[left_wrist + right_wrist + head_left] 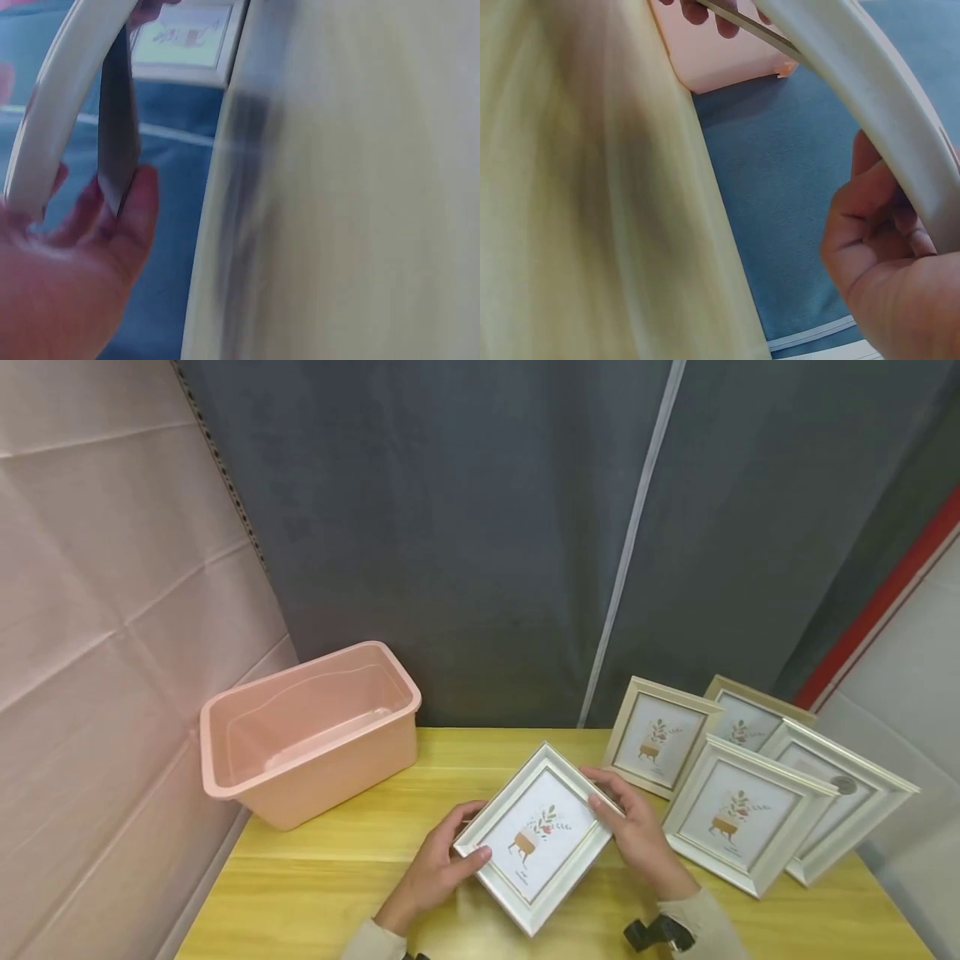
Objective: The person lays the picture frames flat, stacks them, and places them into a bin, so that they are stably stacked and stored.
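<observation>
A white picture frame [534,839] with a plant-pot print is held tilted above the table, facing up. My left hand [442,864] grips its left corner, thumb on the front border. On the right edge, my right hand [637,839] holds it with the thumb on the front and the fingers behind. A dark stand flap [118,127] juts from the frame's back in the left wrist view, and the left fingers touch it. Curled fingers of the right hand [877,240] show behind the frame's edge [885,97] in the right wrist view.
Several frames stand at the right: a gold one [658,742], another gold one behind [750,714], a white one in front [738,818] and a white one [877,785] farthest right. A pink bin [345,777] sits at the back left of the wooden table [300,893], before a grey curtain [450,527].
</observation>
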The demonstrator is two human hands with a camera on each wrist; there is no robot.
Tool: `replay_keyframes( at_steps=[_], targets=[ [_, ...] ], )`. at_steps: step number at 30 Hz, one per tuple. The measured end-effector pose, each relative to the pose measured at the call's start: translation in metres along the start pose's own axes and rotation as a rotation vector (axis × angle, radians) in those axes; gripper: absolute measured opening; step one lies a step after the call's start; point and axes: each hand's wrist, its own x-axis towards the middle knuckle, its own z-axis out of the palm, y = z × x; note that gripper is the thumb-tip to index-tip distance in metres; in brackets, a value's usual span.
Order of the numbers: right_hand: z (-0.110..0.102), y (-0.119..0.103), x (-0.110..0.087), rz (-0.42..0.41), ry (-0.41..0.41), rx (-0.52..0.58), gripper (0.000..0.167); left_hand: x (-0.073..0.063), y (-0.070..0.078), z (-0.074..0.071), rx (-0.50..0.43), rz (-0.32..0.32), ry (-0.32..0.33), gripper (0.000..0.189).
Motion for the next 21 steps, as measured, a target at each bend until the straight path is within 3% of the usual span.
replay_keyframes(
  at_steps=[4,12,21],
  targets=[
    [0.003,0.004,-0.003,0.036,0.033,0.044,0.041,-0.006,0.001,0.009,-0.033,-0.061,0.083,0.068],
    [0.008,0.014,-0.006,0.097,0.096,0.099,0.04,-0.013,-0.004,0.02,-0.084,0.008,0.142,0.069],
    [0.015,0.017,-0.009,0.146,0.168,0.119,0.04,-0.016,-0.002,0.022,-0.138,-0.11,0.216,0.061]
  ],
)
